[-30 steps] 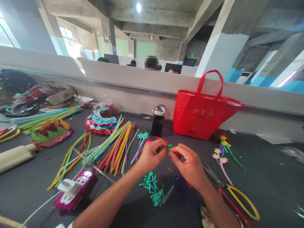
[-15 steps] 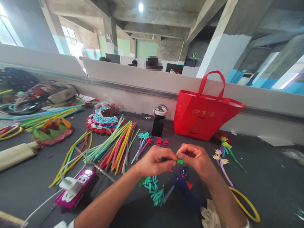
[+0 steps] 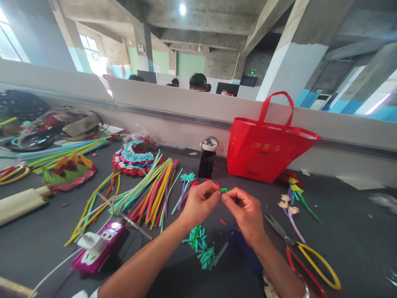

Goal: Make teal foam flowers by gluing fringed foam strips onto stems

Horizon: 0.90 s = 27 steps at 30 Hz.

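My left hand (image 3: 201,203) and my right hand (image 3: 247,209) meet above the middle of the dark table, fingertips pinched together. Between them is a small bright green piece (image 3: 223,190), mostly covered by the fingers, and both hands grip it. Below them lies a pile of short cut teal pieces (image 3: 206,257), with a thin green strip (image 3: 195,236) on top. A teal flower (image 3: 187,177) and some small red pieces lie just beyond my left hand. To the right of my right forearm rest scissors (image 3: 281,230) with their blades apart.
Fuzzy coloured stems (image 3: 151,190) fan out at left, near a purple power strip (image 3: 102,244). Behind stand a phone (image 3: 207,164), a white-topped cup (image 3: 209,143) and a red bag (image 3: 269,151). Finished flowers (image 3: 290,203) lie at right. People sit beyond the partition.
Both hands have moved up and slightly left with the green piece, and it has turned between the fingers. My right forearm has shifted left, uncovering the scissors.
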Available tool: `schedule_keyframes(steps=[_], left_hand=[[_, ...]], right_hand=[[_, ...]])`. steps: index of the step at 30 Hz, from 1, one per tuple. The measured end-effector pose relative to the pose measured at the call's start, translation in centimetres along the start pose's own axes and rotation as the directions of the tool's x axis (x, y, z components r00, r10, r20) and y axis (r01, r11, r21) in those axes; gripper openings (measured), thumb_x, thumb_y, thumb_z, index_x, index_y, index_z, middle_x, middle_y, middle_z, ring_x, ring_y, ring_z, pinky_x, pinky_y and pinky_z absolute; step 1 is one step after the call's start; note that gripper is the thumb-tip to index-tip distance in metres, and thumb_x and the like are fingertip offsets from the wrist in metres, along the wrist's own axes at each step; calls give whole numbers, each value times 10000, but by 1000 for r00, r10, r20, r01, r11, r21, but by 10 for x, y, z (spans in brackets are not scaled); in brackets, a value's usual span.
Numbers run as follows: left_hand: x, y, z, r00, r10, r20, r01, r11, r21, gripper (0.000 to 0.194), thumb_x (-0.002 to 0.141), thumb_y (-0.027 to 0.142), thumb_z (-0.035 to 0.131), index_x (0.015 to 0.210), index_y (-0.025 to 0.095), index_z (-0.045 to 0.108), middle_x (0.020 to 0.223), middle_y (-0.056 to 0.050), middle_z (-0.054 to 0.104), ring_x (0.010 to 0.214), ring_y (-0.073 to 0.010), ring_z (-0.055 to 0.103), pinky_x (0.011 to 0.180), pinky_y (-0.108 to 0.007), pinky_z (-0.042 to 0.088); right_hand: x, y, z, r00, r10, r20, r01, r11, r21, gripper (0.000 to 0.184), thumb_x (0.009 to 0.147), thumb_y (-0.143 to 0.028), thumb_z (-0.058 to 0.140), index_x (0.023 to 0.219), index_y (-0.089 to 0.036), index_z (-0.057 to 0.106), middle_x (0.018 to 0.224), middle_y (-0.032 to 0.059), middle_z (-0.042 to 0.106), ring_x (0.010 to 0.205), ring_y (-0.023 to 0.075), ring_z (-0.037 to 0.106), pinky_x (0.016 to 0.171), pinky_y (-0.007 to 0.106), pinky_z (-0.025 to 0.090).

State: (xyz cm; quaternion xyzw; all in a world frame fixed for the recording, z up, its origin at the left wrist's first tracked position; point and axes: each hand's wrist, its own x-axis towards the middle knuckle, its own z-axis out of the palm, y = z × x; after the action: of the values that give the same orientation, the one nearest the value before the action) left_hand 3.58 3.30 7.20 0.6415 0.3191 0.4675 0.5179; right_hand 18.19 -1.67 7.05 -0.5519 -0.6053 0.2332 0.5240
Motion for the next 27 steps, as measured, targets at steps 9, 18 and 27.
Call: schedule_keyframes(steps=[9, 18, 27], left_hand=[[6, -11, -9, 976, 197, 88, -216, 908, 360, 99, 861, 154, 529, 846, 174, 624, 642, 23, 618, 554, -107, 557, 541, -205, 387], [4, -12, -9, 956, 266, 122, -288, 782, 553, 158, 885, 113, 485, 861, 170, 630, 725, -32, 672, 671, -156, 639, 625, -233, 418], [2, -13, -10, 934, 245, 261, -358, 648, 673, 153, 823, 80, 516, 737, 181, 593, 648, -23, 620, 627, -170, 612, 577, -249, 372]], right_hand=[[7, 1, -7, 983, -184, 16, 183, 954, -238, 142, 884, -242, 587, 770, -206, 664, 653, -20, 602, 591, 140, 560, 592, 238, 448], [2, 13, 2, 911, -391, 130, 398, 755, -521, 160, 942, -161, 533, 829, -208, 636, 766, 25, 620, 761, 187, 594, 704, 284, 445], [4, 5, -8, 728, -633, 265, 614, 429, -663, 154, 962, -119, 531, 979, -174, 674, 998, 93, 703, 935, 251, 602, 819, 371, 454]])
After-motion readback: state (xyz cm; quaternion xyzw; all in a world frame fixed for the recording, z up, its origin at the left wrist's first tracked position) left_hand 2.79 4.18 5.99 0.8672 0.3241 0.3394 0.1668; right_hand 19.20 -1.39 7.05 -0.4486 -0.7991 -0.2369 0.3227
